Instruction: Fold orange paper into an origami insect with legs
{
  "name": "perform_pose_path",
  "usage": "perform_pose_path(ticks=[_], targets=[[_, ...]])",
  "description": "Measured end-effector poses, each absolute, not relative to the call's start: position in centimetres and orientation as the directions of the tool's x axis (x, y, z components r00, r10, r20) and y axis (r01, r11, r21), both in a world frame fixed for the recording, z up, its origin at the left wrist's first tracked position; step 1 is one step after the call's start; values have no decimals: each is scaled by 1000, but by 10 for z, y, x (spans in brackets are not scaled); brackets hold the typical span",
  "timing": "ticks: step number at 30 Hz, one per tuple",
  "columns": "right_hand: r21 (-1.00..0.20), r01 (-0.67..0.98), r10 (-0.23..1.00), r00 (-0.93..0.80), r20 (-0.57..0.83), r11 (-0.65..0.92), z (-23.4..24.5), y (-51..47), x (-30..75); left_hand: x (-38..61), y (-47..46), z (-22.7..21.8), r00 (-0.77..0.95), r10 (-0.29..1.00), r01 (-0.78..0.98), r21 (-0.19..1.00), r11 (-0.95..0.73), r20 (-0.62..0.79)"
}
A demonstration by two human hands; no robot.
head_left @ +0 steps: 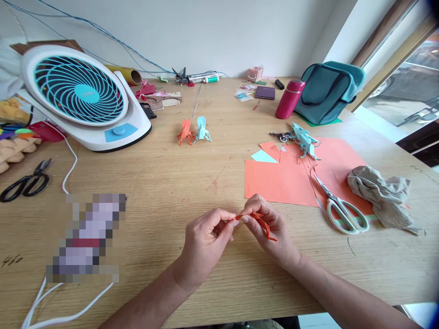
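Over the near middle of the wooden table [164, 183], both my hands pinch a small folded orange paper piece [259, 220]. My left hand [204, 244] grips its left tip between thumb and fingers. My right hand [270, 233] holds the body, with thin orange strips hanging over its fingers. Further back stand two finished paper figures, an orange one [185, 131] and a light blue one [202, 129]. A larger teal paper figure [304, 140] sits on the orange paper sheets [284, 180] to the right.
White-handled scissors [339, 208] and a crumpled grey cloth [382, 194] lie on the right. A white and teal fan [82, 96] and black scissors [25, 183] are on the left. A pink bottle [290, 98] and teal bag [329, 91] stand at the back right. A white cable [65, 315] runs along the front left.
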State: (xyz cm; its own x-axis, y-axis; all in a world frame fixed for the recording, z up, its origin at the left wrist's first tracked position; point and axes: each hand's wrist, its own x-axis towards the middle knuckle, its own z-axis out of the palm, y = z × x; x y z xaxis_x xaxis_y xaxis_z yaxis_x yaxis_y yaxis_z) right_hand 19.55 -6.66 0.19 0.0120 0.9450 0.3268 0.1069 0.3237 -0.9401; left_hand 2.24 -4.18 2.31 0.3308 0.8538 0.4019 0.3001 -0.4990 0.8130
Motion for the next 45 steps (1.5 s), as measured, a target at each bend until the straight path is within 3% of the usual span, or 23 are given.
perform_pose_path(ticks=[11,18,32,40,45], targets=[[-944,87,948,-3,319,318,1,-67,197,23,-42,25,337,894,229,895,-383,296],[-943,108,948,10,319,316,3,-67,195,23,-43,22,329,861,280,831,-481,387],[-949,75,951,14,309,307,5,-67,194,23,-43,20,312,853,286,815,-504,418],[-955,58,956,15,292,291,5,-66,193,24,-42,19,331,807,375,717,-588,489],[-970,-2,970,31,242,242,3,-65,193,24,-40,18,319,818,320,758,-569,479]])
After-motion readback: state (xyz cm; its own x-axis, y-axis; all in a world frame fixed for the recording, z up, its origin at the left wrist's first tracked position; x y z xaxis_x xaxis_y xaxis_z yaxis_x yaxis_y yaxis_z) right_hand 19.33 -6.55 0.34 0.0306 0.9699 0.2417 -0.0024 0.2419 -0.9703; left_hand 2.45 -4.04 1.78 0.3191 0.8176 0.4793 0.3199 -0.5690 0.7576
